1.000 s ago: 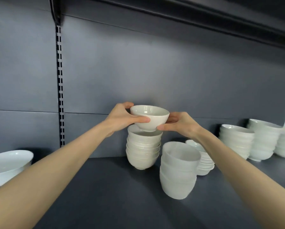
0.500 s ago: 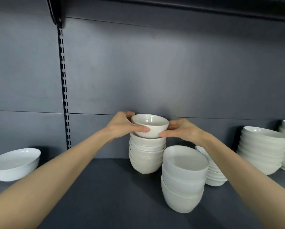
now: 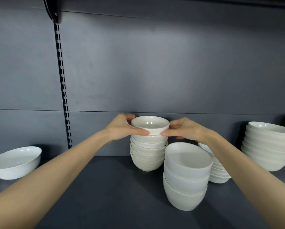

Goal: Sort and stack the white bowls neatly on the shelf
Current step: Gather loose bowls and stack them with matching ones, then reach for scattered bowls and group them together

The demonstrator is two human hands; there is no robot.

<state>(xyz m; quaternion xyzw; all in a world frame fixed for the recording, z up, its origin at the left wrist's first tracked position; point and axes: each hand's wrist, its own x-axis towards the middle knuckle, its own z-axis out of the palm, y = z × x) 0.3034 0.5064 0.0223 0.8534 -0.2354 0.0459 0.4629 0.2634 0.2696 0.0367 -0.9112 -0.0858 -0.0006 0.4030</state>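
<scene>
A small white bowl (image 3: 150, 125) sits nested on top of a stack of matching cream bowls (image 3: 147, 156) at the back middle of the dark shelf (image 3: 105, 187). My left hand (image 3: 123, 128) grips the top bowl's left side, thumb at its front rim. My right hand (image 3: 184, 129) grips its right side, fingertips touching the rim. Both hands hold the same bowl, level and upright.
A stack of three deeper white bowls (image 3: 185, 177) stands in front and to the right. Behind it sits a low stack (image 3: 218, 174), and a taller stack of wide bowls (image 3: 267, 146) stands at the far right. A single wide white bowl (image 3: 14, 162) sits far left.
The bowl in both hands has come down from above the stack and now sits nested on its top. My view has shifted slightly to the left.
</scene>
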